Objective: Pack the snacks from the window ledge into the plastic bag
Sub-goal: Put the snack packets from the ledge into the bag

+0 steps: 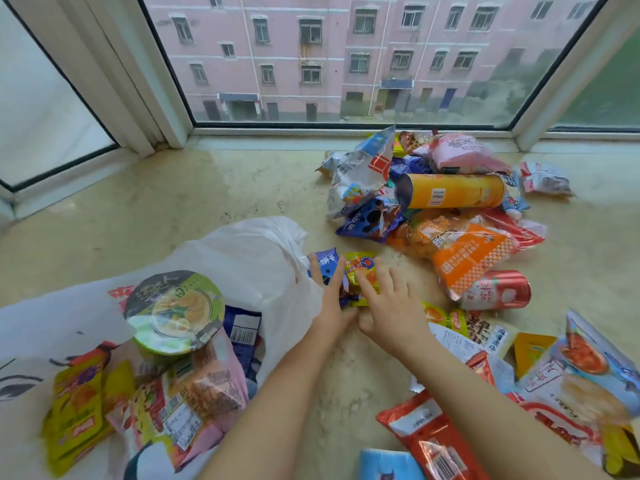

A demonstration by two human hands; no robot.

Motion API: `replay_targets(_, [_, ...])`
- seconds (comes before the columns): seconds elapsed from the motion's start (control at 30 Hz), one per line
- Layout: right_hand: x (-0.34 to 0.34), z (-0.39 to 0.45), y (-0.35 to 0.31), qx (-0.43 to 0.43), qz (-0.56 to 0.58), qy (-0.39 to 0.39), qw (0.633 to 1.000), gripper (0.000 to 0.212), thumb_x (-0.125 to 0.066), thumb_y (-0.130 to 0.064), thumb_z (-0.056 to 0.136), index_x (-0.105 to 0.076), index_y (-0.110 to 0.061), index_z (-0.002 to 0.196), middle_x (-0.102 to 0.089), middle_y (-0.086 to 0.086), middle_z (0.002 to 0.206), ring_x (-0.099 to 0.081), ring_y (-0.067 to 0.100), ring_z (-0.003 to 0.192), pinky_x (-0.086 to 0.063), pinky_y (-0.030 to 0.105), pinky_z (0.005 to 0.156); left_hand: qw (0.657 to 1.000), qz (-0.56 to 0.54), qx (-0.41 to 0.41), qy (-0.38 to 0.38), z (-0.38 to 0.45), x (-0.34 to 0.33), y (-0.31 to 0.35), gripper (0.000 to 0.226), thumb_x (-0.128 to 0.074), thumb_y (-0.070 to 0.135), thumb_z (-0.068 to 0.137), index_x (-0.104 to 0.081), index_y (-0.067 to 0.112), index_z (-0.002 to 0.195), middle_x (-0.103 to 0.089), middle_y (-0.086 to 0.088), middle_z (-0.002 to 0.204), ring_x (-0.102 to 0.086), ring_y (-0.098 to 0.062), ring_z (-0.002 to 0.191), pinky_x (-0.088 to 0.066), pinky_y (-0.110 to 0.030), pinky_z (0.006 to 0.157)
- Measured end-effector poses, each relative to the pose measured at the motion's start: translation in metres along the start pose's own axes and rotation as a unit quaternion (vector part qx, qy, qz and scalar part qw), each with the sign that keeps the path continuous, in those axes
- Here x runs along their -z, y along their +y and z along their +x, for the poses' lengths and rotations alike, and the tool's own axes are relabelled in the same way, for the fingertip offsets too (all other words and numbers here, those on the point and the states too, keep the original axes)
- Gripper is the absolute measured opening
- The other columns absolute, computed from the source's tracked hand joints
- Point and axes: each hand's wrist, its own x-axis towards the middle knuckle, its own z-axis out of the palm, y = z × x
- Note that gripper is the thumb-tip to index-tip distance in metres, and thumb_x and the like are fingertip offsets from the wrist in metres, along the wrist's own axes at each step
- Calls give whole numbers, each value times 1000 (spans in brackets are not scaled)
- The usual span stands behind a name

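A white plastic bag [249, 258] lies open at the left of the marble ledge [180, 199], with a green noodle cup [173, 310] and several snack packets inside. Both hands meet just right of the bag's mouth. My left hand [330, 306] grips a small blue packet [323, 263]. My right hand [388, 306] presses on a small yellow-green packet [360, 268] beside it. The two packets touch and rest on the ledge.
A heap of snacks sits at the back right: an orange tube can [453, 190], an orange bag [464, 254], a pink bag [457, 152]. A red drink can [498, 291] lies nearer. More packets spread along the right front, including a red one [426, 434]. The window glass [346, 64] stands behind.
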Motion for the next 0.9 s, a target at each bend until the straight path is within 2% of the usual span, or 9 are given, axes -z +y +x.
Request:
replay_targets(0.23, [-6, 26, -8, -10, 52, -29, 998, 58, -52, -50, 88, -33, -32, 140, -5, 14, 159, -22, 38, 141, -34, 50, 103, 995, 98, 22, -22, 8, 11, 2, 65, -52, 44, 93, -18, 43, 148, 7, -7, 161, -4, -36, 145, -15, -43, 115])
replay_targets(0.33, [-2, 26, -9, -19, 86, -36, 995, 42, -52, -49, 91, -46, -30, 128, -11, 9, 158, -23, 37, 139, -44, 45, 93, 999, 44, 12, -13, 4, 13, 4, 59, -61, 22, 88, -41, 31, 142, -12, -13, 159, -13, -39, 143, -15, -43, 116])
replay_targets(0.4, [0, 23, -10, -26, 111, -35, 993, 34, -55, -42, 90, -53, -23, 118, -26, 5, 151, -30, 34, 133, -47, 39, 83, 998, 41, -23, 52, 2, 10, 1, 59, -76, 9, 70, -61, 23, 126, -40, -18, 147, -37, -43, 133, -35, -44, 107])
replay_targets(0.47, [-1, 18, -9, -25, 122, -9, 992, 26, -58, -35, 89, -57, -18, 110, -38, 3, 141, -38, 31, 123, -45, 33, 74, 994, 59, -48, 75, -5, 15, -5, 55, -80, 10, 70, -65, 24, 120, -51, -11, 138, -56, -26, 119, -51, -30, 93])
replay_targets(0.53, [-3, 11, -8, -9, 132, 14, 991, 19, -61, -25, 87, -61, -15, 102, -45, 3, 134, -42, 29, 115, -38, 29, 68, 981, 138, -139, -1, -24, 24, 2, 39, -41, 27, 102, -45, 24, 141, -31, 11, 145, -43, 13, 112, -36, 5, 79])
replay_targets(0.57, [-5, 7, -6, 0, 140, 28, 990, 16, -62, -20, 85, -62, -13, 99, -49, 3, 132, -44, 28, 111, -35, 28, 67, 979, 112, -169, -3, -32, 25, 6, 43, -27, 32, 104, -38, 23, 145, -27, 13, 145, -42, 13, 114, -34, 8, 74])
replay_targets(0.67, [-3, -9, -2, 10, 195, 104, 975, 17, -63, -5, 75, -66, -11, 90, -61, 3, 117, -51, 31, 98, -32, 28, 62, 994, 23, -76, 80, -56, 24, 11, 54, -56, 2, 90, -50, 24, 139, -41, -7, 148, -48, -27, 129, -52, -23, 84])
replay_targets(0.77, [8, -29, -1, 47, 223, 160, 960, 23, -66, 2, 66, -68, -13, 84, -66, 3, 102, -57, 34, 85, -40, 30, 56, 994, 14, -63, 92, -72, 28, 19, 68, -77, -6, 59, -67, 24, 120, -61, -14, 128, -69, -32, 90, -56, -32, 53])
replay_targets(0.9, [29, -60, 5, 83, 243, 211, 943, 34, -69, 9, 57, -69, -13, 84, -67, 3, 99, -61, 34, 82, -50, 33, 56, 983, 69, -103, 139, -110, 46, 40, 51, -61, 2, 77, -65, 28, 122, -63, -12, 124, -65, -32, 103, -58, -36, 55])
